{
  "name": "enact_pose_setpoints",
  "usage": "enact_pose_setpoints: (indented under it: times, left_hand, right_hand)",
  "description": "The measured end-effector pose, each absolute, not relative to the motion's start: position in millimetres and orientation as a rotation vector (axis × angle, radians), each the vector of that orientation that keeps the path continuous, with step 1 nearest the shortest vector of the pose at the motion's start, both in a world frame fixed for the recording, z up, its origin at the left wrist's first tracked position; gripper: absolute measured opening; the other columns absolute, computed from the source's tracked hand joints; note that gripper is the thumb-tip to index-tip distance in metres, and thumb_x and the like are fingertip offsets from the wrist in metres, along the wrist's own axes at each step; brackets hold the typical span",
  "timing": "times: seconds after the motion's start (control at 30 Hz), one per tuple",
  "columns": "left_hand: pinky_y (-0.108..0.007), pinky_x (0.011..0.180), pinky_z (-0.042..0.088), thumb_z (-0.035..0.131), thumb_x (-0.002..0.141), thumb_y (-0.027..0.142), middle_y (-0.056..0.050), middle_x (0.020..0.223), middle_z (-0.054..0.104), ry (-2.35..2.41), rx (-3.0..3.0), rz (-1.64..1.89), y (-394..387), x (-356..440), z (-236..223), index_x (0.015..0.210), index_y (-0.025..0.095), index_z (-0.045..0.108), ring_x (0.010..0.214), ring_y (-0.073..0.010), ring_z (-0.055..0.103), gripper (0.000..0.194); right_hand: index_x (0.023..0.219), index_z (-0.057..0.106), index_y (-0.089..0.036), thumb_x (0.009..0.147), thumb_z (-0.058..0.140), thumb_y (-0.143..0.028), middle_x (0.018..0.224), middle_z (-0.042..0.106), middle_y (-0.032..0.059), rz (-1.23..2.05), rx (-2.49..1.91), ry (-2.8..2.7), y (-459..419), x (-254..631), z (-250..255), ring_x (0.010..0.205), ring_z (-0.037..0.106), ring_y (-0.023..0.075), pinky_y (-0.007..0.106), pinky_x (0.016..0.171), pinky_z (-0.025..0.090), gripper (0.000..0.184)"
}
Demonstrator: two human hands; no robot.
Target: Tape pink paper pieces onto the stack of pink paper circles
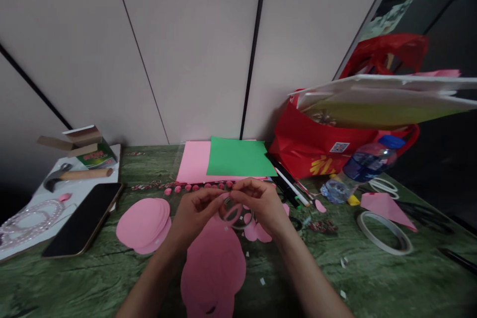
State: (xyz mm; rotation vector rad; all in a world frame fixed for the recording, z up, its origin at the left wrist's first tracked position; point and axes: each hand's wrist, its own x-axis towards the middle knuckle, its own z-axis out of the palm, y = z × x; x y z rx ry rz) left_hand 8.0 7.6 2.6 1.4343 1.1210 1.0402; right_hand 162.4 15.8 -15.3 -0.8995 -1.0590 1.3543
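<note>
My left hand [196, 211] and my right hand [264, 204] meet at the fingertips above the middle of the table. Each is closed in a pinch on something small that I cannot make out. Just under the fingers shows a pale, see-through ring [244, 226], blurred; whether it is held or lies lower is unclear. Large pink paper cutouts [214, 268] lie beneath and in front of my hands. Small pink petal shapes [257, 232] lie by my right wrist. Left of my left hand is a stack of pink paper ovals [143, 223].
Behind the hands runs a row of small pink rolls [196, 188], with green paper [238, 156] beyond. A phone [85, 218], hammer [80, 174] and beads [33, 218] lie left. A red bag [316, 144], bottle [361, 169] and tape roll [383, 233] stand or lie right.
</note>
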Motion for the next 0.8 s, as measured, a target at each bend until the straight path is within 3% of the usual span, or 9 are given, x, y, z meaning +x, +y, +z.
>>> enact_pose_setpoints:
  times: [0.13,0.37,0.67,0.8]
  left_hand:
    - [-0.021,0.056,0.046,0.065,0.071,0.028,-0.004,0.078,0.072,1.145,1.4,1.047,6.6,8.7,4.9,0.082,0.015,0.07,0.065,-0.0132,0.061,0.018]
    - [-0.023,0.061,0.047,0.065,0.071,0.028,-0.005,0.084,0.072,1.101,1.389,1.05,8.3,8.4,5.0,0.087,0.015,0.07,0.07,-0.0149,0.063,0.021]
    - [-0.024,0.062,0.05,0.066,0.07,0.026,-0.005,0.077,0.072,1.035,1.422,0.984,7.4,6.4,2.2,0.084,0.015,0.069,0.068,-0.0149,0.063,0.019]
    - [-0.029,0.069,0.051,0.066,0.068,0.024,-0.007,0.083,0.071,1.013,1.489,0.944,9.1,3.4,-1.9,0.088,0.015,0.068,0.075,-0.0177,0.064,0.022]
  right_hand:
    - [0.071,0.068,-0.019,0.059,0.075,-0.024,0.075,0.071,0.002,1.34,-0.875,-1.063,15.6,163.2,-13.3,0.071,0.064,0.0149,0.028,0.071,0.05,0.014]
    - [0.082,0.071,-0.019,0.071,0.065,-0.026,0.089,0.072,0.0056,1.273,-0.837,-1.212,15.4,164.6,-12.5,0.083,0.065,0.0174,0.031,0.078,0.05,0.014]
    - [0.07,0.065,-0.017,0.059,0.075,-0.023,0.07,0.068,0.0002,1.349,-0.872,-1.108,15.2,162.6,-15.5,0.064,0.062,0.0118,0.022,0.061,0.049,0.016]
    - [0.067,0.065,-0.018,0.057,0.076,-0.025,0.062,0.066,-0.0003,1.349,-0.883,-1.112,15.7,162.7,-15.3,0.057,0.06,0.0127,0.024,0.055,0.049,0.017]
